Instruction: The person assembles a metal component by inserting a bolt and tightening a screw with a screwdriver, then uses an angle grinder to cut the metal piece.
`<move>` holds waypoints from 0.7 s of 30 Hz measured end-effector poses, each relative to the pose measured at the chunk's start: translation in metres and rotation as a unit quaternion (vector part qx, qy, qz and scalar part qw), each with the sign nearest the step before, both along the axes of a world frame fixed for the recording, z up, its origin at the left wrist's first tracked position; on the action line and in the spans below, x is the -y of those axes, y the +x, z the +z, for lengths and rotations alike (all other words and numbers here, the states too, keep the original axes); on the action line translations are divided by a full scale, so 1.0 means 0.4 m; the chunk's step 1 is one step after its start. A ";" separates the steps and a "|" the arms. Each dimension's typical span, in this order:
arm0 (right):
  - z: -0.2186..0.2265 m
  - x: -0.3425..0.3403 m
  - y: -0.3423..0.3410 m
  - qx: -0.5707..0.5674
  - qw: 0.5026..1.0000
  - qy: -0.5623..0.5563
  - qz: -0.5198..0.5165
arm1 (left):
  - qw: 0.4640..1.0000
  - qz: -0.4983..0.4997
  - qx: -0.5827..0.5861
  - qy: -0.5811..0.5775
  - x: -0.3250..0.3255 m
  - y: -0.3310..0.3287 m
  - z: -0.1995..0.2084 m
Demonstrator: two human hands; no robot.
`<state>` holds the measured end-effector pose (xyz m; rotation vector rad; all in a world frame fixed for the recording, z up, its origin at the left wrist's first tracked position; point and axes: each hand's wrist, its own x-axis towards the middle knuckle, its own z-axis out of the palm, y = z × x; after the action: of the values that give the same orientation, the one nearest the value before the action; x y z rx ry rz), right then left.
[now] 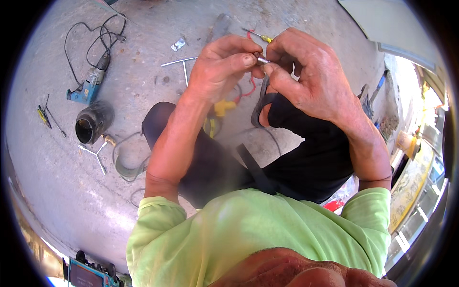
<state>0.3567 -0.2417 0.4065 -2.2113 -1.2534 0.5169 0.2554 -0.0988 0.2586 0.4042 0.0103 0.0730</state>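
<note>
**Two hands closing on a bare wire end above the workshop floor**

A person in a lime-green shirt is holding a small silvery wire tip [262,60] between both hands, well above the concrete floor [57,191]. The left hand [222,64] is pinching the tip between thumb and forefinger from its left; the right hand [306,76] is curling in from the other side, its thumb pressing just beneath the tip. The tip's long axis is running left to right, bridging the two hands, with neither clearly nearer. A black cable [260,103] is hanging down from the right hand. A blue power drill [88,86] and a yellow-handled screwdriver [260,37] are lying on the floor.
</note>
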 end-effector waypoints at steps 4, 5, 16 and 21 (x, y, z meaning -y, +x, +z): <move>0.000 0.009 -0.004 0.001 1.000 -0.005 -0.012 | 0.999 -0.013 0.009 -0.031 0.027 0.006 0.000; -0.004 0.013 -0.002 0.003 1.000 -0.004 -0.011 | 0.999 -0.013 0.009 -0.036 0.030 0.006 0.001; -0.010 0.021 -0.001 -0.009 1.000 0.006 -0.006 | 0.999 0.023 0.006 0.042 0.034 -0.003 0.013; -0.019 0.015 0.000 -0.078 0.996 -0.004 -0.034 | 0.979 0.100 -0.013 0.175 0.027 -0.014 0.027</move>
<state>0.3565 -0.2476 0.3989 -2.1662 -1.0931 0.6553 0.2499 -0.1094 0.2693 0.7549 0.0655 0.2702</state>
